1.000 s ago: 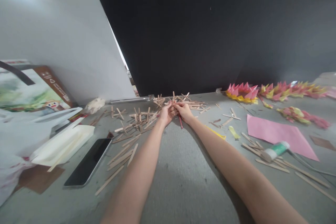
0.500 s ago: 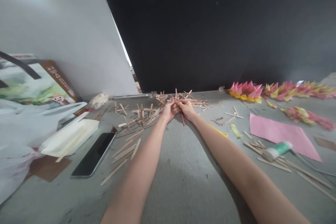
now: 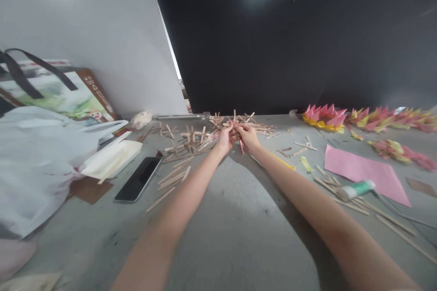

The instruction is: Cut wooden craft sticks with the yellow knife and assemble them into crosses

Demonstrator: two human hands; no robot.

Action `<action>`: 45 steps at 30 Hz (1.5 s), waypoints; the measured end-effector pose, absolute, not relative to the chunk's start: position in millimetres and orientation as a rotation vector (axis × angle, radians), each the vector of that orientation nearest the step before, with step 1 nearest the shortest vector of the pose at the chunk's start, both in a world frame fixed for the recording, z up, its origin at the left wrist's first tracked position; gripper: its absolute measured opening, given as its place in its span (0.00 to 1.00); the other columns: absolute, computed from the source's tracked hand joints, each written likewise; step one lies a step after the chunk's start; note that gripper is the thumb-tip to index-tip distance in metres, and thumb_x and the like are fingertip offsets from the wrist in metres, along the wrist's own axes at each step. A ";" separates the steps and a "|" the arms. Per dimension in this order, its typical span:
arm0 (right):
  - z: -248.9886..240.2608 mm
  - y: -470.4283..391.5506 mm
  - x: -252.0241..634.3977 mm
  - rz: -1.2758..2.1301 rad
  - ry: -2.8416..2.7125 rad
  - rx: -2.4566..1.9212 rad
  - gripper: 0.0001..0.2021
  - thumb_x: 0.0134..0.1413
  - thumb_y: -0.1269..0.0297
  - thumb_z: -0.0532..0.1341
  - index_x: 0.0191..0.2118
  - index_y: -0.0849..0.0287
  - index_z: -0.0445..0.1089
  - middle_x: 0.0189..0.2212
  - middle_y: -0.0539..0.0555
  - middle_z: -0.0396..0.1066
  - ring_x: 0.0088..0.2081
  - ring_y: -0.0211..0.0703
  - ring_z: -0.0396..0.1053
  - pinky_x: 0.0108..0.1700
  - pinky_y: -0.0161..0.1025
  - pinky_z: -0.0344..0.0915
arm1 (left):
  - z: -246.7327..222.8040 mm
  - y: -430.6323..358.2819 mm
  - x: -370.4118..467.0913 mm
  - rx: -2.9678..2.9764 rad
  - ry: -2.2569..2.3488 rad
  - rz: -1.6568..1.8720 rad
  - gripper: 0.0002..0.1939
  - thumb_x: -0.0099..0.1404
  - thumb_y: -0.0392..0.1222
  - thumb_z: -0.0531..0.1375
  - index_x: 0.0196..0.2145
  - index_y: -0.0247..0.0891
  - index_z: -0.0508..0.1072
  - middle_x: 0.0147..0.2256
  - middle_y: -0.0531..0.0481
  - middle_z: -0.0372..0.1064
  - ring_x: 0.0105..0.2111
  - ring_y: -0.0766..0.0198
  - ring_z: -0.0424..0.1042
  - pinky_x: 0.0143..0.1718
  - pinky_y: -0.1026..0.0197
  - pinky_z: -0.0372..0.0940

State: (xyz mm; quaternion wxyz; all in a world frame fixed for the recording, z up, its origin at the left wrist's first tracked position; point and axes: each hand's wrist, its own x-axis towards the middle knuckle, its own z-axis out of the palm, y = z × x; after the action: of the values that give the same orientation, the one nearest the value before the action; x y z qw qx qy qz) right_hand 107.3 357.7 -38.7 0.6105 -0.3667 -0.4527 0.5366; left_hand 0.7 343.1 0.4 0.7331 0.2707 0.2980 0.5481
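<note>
My left hand and my right hand meet near the back of the grey surface, their fingers closed around small wooden sticks. One stick points up above the fingertips. A thin reddish strip hangs down between the hands; which fingers grip it is too small to tell. Just behind and to the left lies a spread of crossed wooden sticks. Loose flat sticks lie nearer on the left.
At left are a phone, a white tray, a plastic bag and a printed bag. At right are a pink sheet, a glue tube and pink-yellow paper crowns. A black panel stands behind.
The view has shifted, so things at the left appear further right and more of the bags shows. My hands remain together around the sticks.
</note>
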 end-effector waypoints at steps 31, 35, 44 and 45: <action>-41.5 228.7 146.6 1.370 -1.382 -0.860 0.21 0.57 0.46 0.70 0.41 0.62 0.83 0.34 0.56 0.80 0.35 0.43 0.72 0.38 0.37 0.65 | -34.7 215.2 -7.3 0.733 0.543 1.030 0.22 0.64 0.57 0.70 0.47 0.42 0.72 0.19 0.64 0.48 0.15 0.75 0.43 0.20 0.68 0.48; -43.6 228.7 146.3 1.371 -1.369 -0.882 0.21 0.58 0.46 0.69 0.42 0.62 0.82 0.34 0.55 0.79 0.31 0.40 0.70 0.36 0.36 0.64 | -34.1 215.5 -3.7 0.781 0.600 1.058 0.26 0.62 0.57 0.72 0.49 0.40 0.72 0.21 0.63 0.52 0.16 0.75 0.46 0.19 0.69 0.46; -44.4 231.3 150.7 1.233 -1.320 -0.956 0.21 0.61 0.47 0.68 0.47 0.60 0.83 0.26 0.50 0.71 0.25 0.36 0.58 0.28 0.35 0.54 | -43.9 208.1 2.1 1.030 0.850 1.215 0.20 0.68 0.54 0.67 0.52 0.43 0.72 0.29 0.56 0.63 0.24 0.69 0.59 0.24 0.69 0.56; -43.3 230.5 150.8 1.228 -1.339 -0.956 0.21 0.61 0.47 0.68 0.47 0.60 0.83 0.26 0.50 0.71 0.26 0.36 0.57 0.29 0.35 0.53 | -45.7 208.1 1.2 1.036 0.864 1.223 0.19 0.69 0.53 0.66 0.52 0.43 0.72 0.29 0.56 0.63 0.25 0.69 0.60 0.24 0.68 0.55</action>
State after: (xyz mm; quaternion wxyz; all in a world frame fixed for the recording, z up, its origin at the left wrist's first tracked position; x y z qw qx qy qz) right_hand 150.8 230.5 -43.3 0.5178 -0.3985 -0.5579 0.5117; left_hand 1.2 208.1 -45.7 0.6135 0.4492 0.3746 0.5306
